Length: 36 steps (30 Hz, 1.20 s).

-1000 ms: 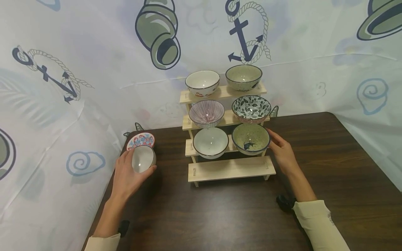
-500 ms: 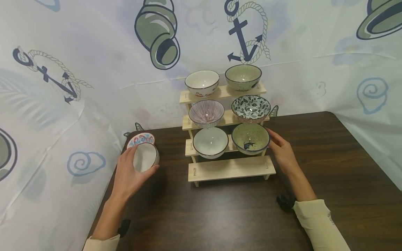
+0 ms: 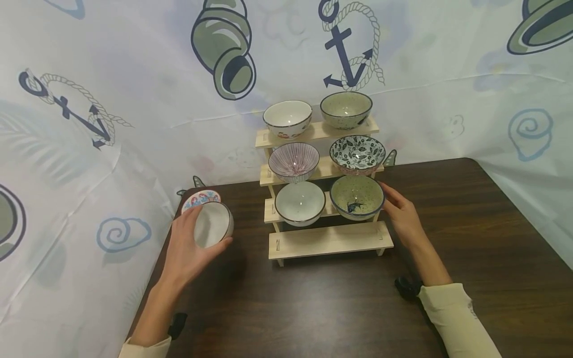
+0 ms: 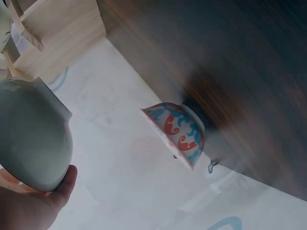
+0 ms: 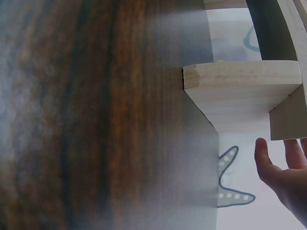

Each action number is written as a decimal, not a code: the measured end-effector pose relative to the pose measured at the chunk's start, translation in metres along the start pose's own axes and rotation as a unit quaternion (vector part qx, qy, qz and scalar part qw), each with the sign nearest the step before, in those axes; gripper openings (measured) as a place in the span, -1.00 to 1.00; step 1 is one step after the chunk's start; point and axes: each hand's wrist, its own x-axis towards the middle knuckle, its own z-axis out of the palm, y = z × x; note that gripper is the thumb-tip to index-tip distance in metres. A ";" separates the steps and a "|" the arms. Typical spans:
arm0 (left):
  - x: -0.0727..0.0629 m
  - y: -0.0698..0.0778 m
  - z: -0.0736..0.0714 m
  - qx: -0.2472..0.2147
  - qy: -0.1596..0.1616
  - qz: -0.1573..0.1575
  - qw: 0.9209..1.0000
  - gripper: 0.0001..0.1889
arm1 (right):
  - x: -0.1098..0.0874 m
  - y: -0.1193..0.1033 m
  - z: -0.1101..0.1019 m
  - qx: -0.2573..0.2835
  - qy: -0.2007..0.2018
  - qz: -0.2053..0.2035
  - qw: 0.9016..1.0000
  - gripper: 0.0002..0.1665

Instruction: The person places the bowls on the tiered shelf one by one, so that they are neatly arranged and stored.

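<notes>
My left hand (image 3: 185,248) grips a plain whitish bowl (image 3: 212,226) at the table's left, thumb on the near side and fingers over the far rim. In the left wrist view the pale bowl (image 4: 36,134) is held off the table. Behind it stands a bowl with red and blue patterns (image 4: 177,129), partly covered by the held bowl in the head view. My right hand (image 3: 405,219) has its fingertips at the right side of the green speckled bowl (image 3: 358,194) on the rack. In the right wrist view the fingers (image 5: 261,153) lie beside the wooden rack's end.
The stepped wooden rack (image 3: 331,241) stands mid-table, its lowest shelf bare. Above it are a white bowl (image 3: 300,204), a striped bowl (image 3: 294,161), a leaf-patterned bowl (image 3: 357,153), a floral-sided bowl (image 3: 288,119) and another green bowl (image 3: 346,110). A printed cloth (image 3: 134,174) hangs behind the table (image 3: 322,308).
My left hand has carried the whitish bowl slightly right and up in the head view, away from the patterned bowl. The right hand stays at the green bowl.
</notes>
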 end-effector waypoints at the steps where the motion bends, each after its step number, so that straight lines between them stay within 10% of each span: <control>1: 0.000 0.001 0.000 0.001 -0.002 0.003 1.000 0.03 | 0.000 0.000 0.000 0.000 0.000 -0.001 1.000 -0.28; 36: -0.015 0.037 -0.003 -0.029 -0.032 0.104 0.994 0.11 | 0.002 0.001 0.000 -0.001 0.009 0.005 1.000 -0.30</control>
